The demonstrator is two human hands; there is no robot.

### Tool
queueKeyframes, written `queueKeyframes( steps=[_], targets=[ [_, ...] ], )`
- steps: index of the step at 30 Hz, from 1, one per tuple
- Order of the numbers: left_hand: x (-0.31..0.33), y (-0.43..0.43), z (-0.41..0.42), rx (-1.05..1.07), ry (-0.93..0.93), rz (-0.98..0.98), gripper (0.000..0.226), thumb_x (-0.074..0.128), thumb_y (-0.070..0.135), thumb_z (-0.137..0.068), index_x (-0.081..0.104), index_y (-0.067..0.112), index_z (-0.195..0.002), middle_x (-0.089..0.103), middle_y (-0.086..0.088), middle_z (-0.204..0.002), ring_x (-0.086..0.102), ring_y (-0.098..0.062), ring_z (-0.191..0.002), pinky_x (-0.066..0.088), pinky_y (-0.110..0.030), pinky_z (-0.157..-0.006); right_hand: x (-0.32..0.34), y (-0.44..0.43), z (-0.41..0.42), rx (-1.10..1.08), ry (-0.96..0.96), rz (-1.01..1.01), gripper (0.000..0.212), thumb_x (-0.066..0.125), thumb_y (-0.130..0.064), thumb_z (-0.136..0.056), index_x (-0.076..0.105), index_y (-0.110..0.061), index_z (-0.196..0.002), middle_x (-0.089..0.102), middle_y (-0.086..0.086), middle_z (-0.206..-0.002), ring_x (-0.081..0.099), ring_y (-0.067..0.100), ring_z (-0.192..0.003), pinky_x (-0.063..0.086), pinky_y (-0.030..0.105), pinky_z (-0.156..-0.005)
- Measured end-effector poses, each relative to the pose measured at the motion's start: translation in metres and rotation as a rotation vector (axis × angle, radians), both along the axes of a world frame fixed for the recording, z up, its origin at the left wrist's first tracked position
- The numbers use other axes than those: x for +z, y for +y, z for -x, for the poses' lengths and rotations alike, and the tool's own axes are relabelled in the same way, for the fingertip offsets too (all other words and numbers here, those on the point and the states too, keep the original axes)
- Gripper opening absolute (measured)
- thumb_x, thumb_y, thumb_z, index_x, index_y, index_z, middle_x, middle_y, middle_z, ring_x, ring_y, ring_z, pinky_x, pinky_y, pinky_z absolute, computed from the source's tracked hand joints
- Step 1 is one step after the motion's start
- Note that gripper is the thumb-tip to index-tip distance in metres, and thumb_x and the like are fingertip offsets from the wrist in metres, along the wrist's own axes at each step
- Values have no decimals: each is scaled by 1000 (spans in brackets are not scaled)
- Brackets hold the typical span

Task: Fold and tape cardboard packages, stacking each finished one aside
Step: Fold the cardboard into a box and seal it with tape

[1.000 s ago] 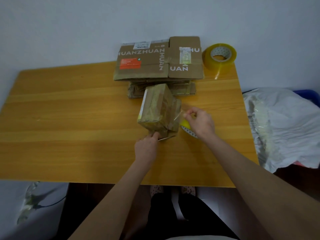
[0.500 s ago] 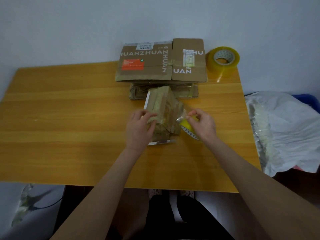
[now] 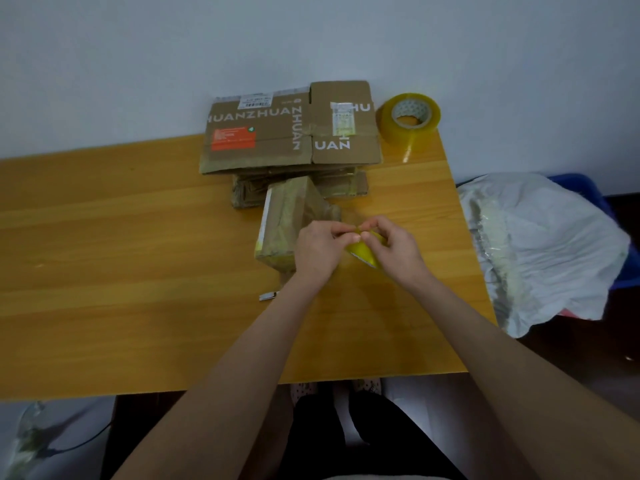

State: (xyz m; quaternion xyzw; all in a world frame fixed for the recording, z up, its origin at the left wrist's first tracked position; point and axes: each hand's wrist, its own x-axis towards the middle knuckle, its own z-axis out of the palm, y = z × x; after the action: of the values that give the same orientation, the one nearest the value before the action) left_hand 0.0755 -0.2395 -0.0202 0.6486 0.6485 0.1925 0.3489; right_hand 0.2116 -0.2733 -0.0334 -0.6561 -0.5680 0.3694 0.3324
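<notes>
- Both hands meet just right of the package (image 3: pixel 285 216), which sits on the table (image 3: pixel 138 258) with one end tipped up. Nobody holds it, so the tape gets both hands.
- The right hand (image 3: pixel 394 254) curls round a small tape roll (image 3: pixel 362 254), fingers wrapped close and thumb on top, tilting the roll toward the other hand.
- The left hand (image 3: pixel 317 252) comes in with fingertips pinched tight at the roll's upper edge. My guess is it's picking at the loose end, though the end itself is too small to see.
- The package lies touching the left hand's knuckles, handy for the strip once it comes free.
- Behind it, a low stack of folded packages (image 3: pixel 346 187) rests under a flat printed carton (image 3: pixel 263 133) at the wall: probably the finished pile, parked out of the way.
- A big tape roll (image 3: pixel 410 117) stands in the far corner, well apart from the work, a tail of tape hanging down.
- A small metal piece (image 3: pixel 268 296) lies by the left wrist, perhaps a cutter kept near.
- A white plastic bag (image 3: pixel 547 244) slumps beside the table.
</notes>
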Motion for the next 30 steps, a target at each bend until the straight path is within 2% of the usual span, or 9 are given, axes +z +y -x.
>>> queueKeyframes(
  steps=[6, 10, 13, 17, 20, 24, 26, 28, 30],
  targets=[
    [12, 0, -14, 50, -47, 0, 16, 66, 25, -88, 75, 16, -97, 72, 1, -94, 61, -11, -86, 44, -23, -76, -1, -3, -11, -29, 6, 80, 32, 62, -17, -92, 53, -7, -121, 58, 0, -102, 53, 16, -98, 37, 25, -77],
    [9, -2, -15, -43, 35, 15, 22, 56, 24, -94, 70, 12, -105, 70, -6, -104, 62, -22, -98, 45, -30, -80, 7, -3, -14, 5, -32, 87, 61, 63, -20, -92, 35, -21, -146, 53, -6, -85, 49, 17, -89, 35, 24, -74],
    [9, 2, -15, -106, 92, 65, 25, 49, 25, -98, 67, 11, -109, 59, -10, -115, 56, -25, -105, 41, -32, -84, 8, -5, -13, 87, -94, -11, 40, 61, -16, -93, 56, -20, -132, 66, 6, -116, 59, 24, -109, 43, 27, -82],
    [15, 4, -15, -64, 85, 33, 21, 58, 32, -93, 70, 17, -101, 44, -3, -122, 55, -18, -104, 46, -34, -91, 4, -4, -7, -36, -235, -66, 16, 64, -20, -92, 72, -12, -102, 69, 11, -112, 62, 30, -101, 49, 36, -77],
    [20, -2, -2, 52, 73, -200, 17, 60, 30, -92, 71, 17, -92, 51, 3, -115, 55, -10, -92, 48, -28, -79, -4, -2, -4, -42, -413, -123, 14, 62, -19, -92, 73, -13, -97, 67, 8, -103, 61, 29, -93, 43, 32, -70],
    [11, -3, 52, 219, 23, -374, 20, 54, 17, -95, 70, 15, -108, 58, 0, -114, 54, -13, -103, 48, -27, -88, -28, -1, -6, 92, -628, -23, 22, 55, -19, -96, 72, -17, -110, 55, 12, -102, 55, 31, -95, 35, 33, -63],
    [2, -9, 79, 288, 69, -320, 27, 48, 14, -98, 64, 11, -120, 58, -3, -122, 53, -16, -112, 42, -21, -93, -39, -1, -4, 173, -687, 48, 32, 53, -15, -97, 64, -24, -126, 50, 12, -106, 53, 32, -97, 38, 36, -65],
    [-9, -16, 97, 324, 74, -241, 32, 44, 12, -100, 57, 7, -129, 56, -6, -131, 50, -19, -121, 36, -19, -96, -44, 1, 0, 227, -718, 175, 57, 48, -9, -97, 37, -36, -146, 45, 11, -121, 49, 31, -110, 46, 40, -77],
    [-18, -23, 108, 336, 54, -164, 37, 42, 12, -101, 49, 6, -136, 51, -8, -139, 45, -21, -130, 34, -27, -106, -43, 1, 6, 207, -746, 261, 72, 46, -8, -97, 10, -36, -153, 40, 11, -131, 43, 31, -119, 46, 40, -87]
  ],
)
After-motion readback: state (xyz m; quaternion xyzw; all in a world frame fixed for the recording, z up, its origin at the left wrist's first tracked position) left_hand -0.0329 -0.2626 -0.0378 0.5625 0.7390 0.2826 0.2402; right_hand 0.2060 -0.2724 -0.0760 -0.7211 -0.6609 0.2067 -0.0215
